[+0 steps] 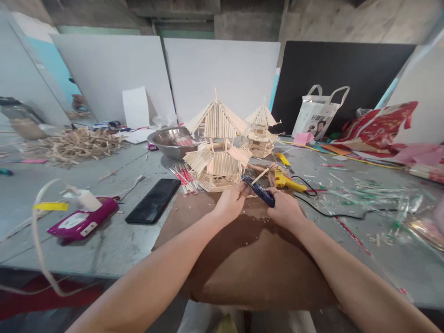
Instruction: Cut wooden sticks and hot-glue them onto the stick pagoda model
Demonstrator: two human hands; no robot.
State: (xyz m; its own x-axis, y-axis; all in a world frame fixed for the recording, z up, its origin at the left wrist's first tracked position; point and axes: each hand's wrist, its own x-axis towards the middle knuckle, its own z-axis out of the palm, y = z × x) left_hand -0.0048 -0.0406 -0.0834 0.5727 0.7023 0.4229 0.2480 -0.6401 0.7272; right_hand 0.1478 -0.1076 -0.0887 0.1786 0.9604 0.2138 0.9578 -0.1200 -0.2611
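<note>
My right hand (285, 208) is closed around a slim dark blue hand tool (262, 192), whose exact kind I cannot make out. The tool's far end points left, close to the fingertips of my left hand (231, 201). Those fingers are pinched together, and whatever they hold is hidden. A short pale wooden stick (261, 175) slants up beside the tool. Just beyond my left hand stands a pavilion model built of thin sticks (217, 159), with a pointed roof. Both hands are above a brown board (263, 263).
Behind stands a second stick pavilion (260, 134), right of a metal bowl (169, 143). A yellow glue gun (289, 180) with a black cord lies to the right. At left are a black phone (153, 201), a purple power strip (85, 219) and a stick pile (83, 143).
</note>
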